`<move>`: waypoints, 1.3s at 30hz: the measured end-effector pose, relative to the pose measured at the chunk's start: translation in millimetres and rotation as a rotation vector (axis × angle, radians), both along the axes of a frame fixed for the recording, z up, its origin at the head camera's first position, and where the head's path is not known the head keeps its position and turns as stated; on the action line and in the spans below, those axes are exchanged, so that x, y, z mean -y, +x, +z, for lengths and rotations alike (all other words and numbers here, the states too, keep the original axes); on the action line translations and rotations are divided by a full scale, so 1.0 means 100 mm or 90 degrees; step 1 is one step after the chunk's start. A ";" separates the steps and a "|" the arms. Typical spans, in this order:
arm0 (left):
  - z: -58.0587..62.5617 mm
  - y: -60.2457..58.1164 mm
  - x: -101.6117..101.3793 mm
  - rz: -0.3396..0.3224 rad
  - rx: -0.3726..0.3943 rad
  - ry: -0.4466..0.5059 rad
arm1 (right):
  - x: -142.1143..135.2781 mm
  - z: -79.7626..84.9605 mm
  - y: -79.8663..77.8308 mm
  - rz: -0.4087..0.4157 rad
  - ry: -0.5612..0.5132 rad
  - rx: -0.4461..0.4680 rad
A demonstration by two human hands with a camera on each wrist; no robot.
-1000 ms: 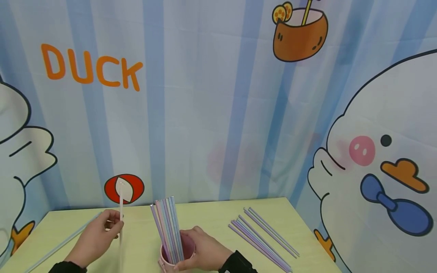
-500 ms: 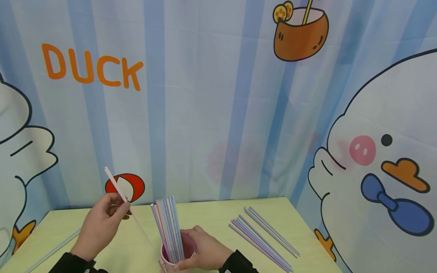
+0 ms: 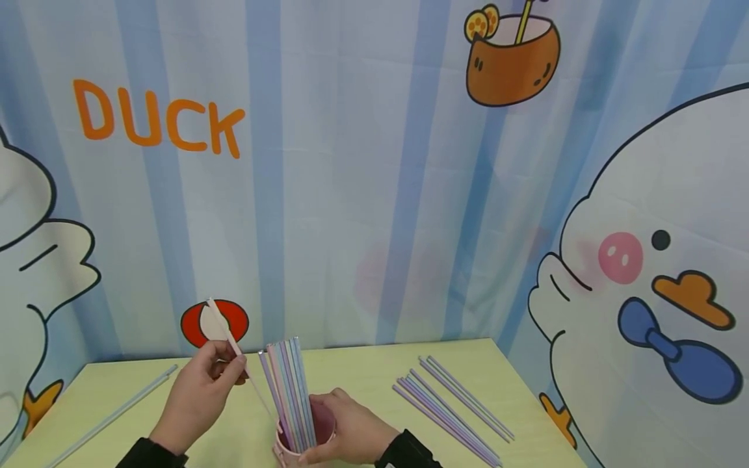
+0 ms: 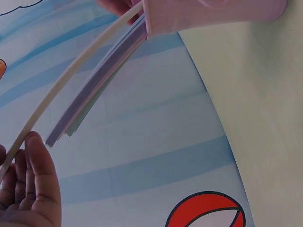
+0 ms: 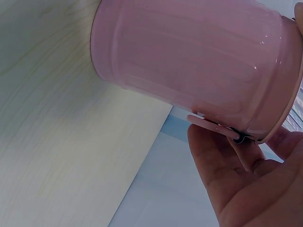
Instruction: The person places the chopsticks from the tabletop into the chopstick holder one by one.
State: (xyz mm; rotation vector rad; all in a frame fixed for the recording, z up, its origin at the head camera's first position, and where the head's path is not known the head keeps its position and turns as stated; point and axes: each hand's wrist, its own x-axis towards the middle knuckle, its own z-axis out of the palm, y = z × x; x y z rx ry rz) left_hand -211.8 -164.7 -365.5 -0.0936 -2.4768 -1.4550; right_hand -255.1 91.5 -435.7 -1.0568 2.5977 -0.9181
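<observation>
The pale straw (image 3: 225,327) is pinched between the thumb and fingers of the left hand (image 3: 199,390), slanting down to the right, its lower end at the mouth of the pink cup (image 5: 189,56); that end is thin and faint, so it seems, but is not certain, to be just inside the rim. The right hand (image 3: 354,426) grips the cup from its right side, with the thumb at the near rim. A bundle of pastel straws (image 3: 294,396) stands in the cup, leaning slightly left. On the yellow table (image 3: 363,367), two light-blue straws (image 3: 111,416) lie beyond the left hand, while to the right of the cup a group of purple straws (image 3: 446,417) lies near a purple pair (image 3: 466,398). Behind hangs a blue-striped cloth (image 3: 345,162) with orange "DUCK" lettering (image 3: 137,120).
</observation>
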 end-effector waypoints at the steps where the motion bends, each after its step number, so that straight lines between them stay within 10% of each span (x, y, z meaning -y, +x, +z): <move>1: -0.01 0.00 -0.02 0.000 0.004 0.001 | 0.00 0.00 0.00 -0.001 -0.001 0.001; 39: -0.65 -0.12 -0.28 -0.054 0.153 -0.135 | 0.00 0.02 0.02 0.044 -0.044 0.007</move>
